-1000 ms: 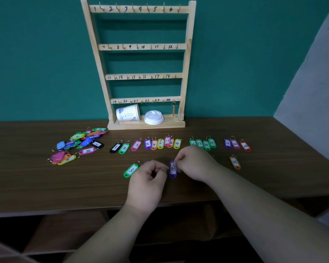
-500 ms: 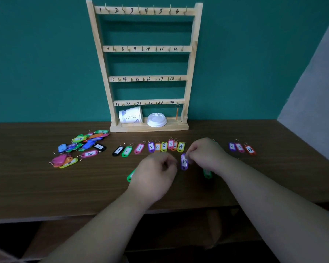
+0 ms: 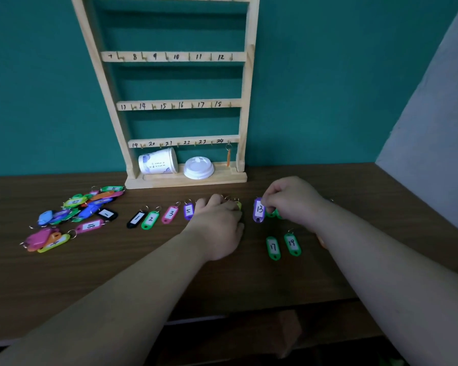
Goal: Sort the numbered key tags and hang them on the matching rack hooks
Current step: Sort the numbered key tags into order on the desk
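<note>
Right hand [image 3: 292,200] pinches purple tag 13 [image 3: 259,210] by its top end, in the tag row on the worktop [image 3: 90,273] before the rack [image 3: 245,101]. Left hand [image 3: 217,225] lies knuckles-up over the row beside tag 5 [image 3: 188,211]; I cannot tell its grip.

The rack [image 3: 245,101] loses its top rail to the picture's upper edge; the left hand [image 3: 217,228] covers the row's tags past tag 5 [image 3: 188,211], and whether it grips any cannot be told; the right hand [image 3: 292,200] hides the top end of purple tag 13 [image 3: 259,210] and most of the green tags [image 3: 271,213] behind; numbers in the pile [image 3: 77,207] are mostly unreadable.
</note>
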